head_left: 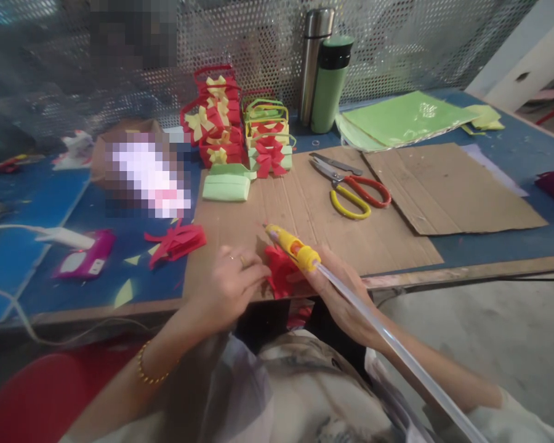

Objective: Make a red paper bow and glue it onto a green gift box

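My right hand (pixel 346 301) is closed on a small yellow glue gun (pixel 293 245). A long clear glue stick (pixel 373 321) runs out of its back end towards my right forearm. The nozzle points up and left over the cardboard. Below the gun, close to the table's front edge, is a red paper piece (pixel 281 274). My left hand (pixel 231 284) pinches the left side of that paper between its fingertips. Part of the red paper is hidden behind the gun and my right hand, so I cannot tell whether the right fingers also touch it.
Scissors (pixel 351 191) lie on the cardboard sheet (pixel 240 224). Behind stand several red paper baskets (pixel 219 117) and green ones (pixel 270 144), with a green paper box (pixel 226 186) in front. Red strips (pixel 178 241) lie left; a green bottle (pixel 330 86) stands at back.
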The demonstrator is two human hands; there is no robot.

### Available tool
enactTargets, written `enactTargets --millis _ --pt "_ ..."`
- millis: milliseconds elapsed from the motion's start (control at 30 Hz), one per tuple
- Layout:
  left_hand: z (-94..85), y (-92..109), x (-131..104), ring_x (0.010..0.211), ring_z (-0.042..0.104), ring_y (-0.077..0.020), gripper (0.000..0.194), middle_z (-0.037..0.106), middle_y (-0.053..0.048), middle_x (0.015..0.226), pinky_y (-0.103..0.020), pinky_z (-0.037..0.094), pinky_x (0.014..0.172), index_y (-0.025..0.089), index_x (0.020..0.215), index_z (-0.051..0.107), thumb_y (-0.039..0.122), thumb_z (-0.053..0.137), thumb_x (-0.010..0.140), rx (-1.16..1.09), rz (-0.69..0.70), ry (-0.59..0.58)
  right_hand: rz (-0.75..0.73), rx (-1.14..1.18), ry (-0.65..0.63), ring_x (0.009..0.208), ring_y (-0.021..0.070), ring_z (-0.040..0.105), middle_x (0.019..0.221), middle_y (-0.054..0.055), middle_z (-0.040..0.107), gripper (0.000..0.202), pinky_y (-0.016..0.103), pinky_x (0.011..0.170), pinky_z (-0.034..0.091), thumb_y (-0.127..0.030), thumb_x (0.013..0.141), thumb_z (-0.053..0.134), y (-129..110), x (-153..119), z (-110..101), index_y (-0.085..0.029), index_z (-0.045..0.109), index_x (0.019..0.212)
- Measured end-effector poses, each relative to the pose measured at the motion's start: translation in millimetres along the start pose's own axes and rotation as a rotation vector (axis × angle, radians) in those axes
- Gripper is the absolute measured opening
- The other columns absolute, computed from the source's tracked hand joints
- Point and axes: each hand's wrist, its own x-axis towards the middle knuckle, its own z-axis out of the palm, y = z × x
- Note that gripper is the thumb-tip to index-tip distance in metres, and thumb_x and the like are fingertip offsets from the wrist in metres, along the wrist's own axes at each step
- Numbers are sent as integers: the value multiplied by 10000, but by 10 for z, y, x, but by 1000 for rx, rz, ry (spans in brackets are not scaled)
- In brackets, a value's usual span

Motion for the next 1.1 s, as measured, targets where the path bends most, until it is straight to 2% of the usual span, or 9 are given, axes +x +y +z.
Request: enactTargets --millis 200,367,600,800,933,1100 --pt "138 71 43 875 642 -198 100 705 -21 911 -379 403 815 195 888 680 146 618 949 -211 -334 11 10 -11 34 868 226 688 944 66 689 404 355 779 562 -523 1080 425 -30 6 -12 -226 682 1174" --pt "215 137 125 907 623 -232 120 696 -39 922 -407 384 828 201 834 670 139 594 903 -203 -515 -16 -28 7 51 862 219 699 952 64 699 401 340 766 567 -512 1079 430 -10 8 -6 -210 673 1180" --pt "234 172 197 872 597 -240 137 654 -32 838 -395 366 785 213 790 635 157 592 907 -117 -591 -46 30 95 104 771 194 687 942 64 730 450 293 679 568 -572 1050 468 -51 1 -34 -198 708 1120" --pt "231 188 210 865 584 -231 184 626 -15 816 -396 369 799 217 734 595 192 626 913 -142 -649 -59 49 42 84 666 213 641 749 43 674 421 329 617 540 -546 1052 465 -87 -76 -272 -229 718 939" --pt "233 192 238 858 581 -223 207 620 -11 806 -398 377 816 220 705 582 187 627 904 -154 -679 -70 42 -69 8 632 192 592 710 19 615 440 324 638 530 -533 1051 478 -91 -157 -486 -246 623 750" --pt "246 195 244 841 579 -218 211 622 -11 790 -388 372 786 222 695 564 185 607 897 -118 -662 -43 12 -154 -93 569 136 520 710 4 592 492 262 593 502 -548 1068 439 -33 -217 -587 -229 564 716"
